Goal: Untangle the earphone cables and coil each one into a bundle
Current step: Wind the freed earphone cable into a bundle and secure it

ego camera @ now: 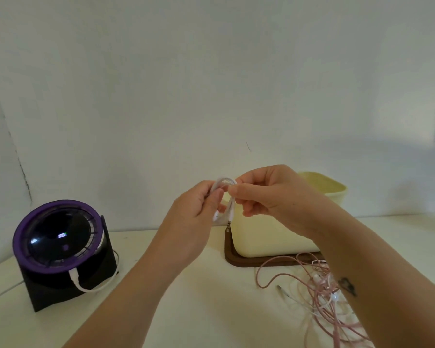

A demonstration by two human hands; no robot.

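Both hands (pixel 226 197) pinched the coiled white earphone cable (pixel 224 194); a loosened pinch could let the coil spring undone.

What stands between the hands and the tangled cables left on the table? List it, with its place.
Nothing visible on the table blocks them. The tangle lies beneath the right forearm, which hides part of it. The left hand and right hand are occupied, pinching the white earphone cable above it.

Plain pale wall (pixel 211 84) behind a white table (pixel 186 297), softly lit
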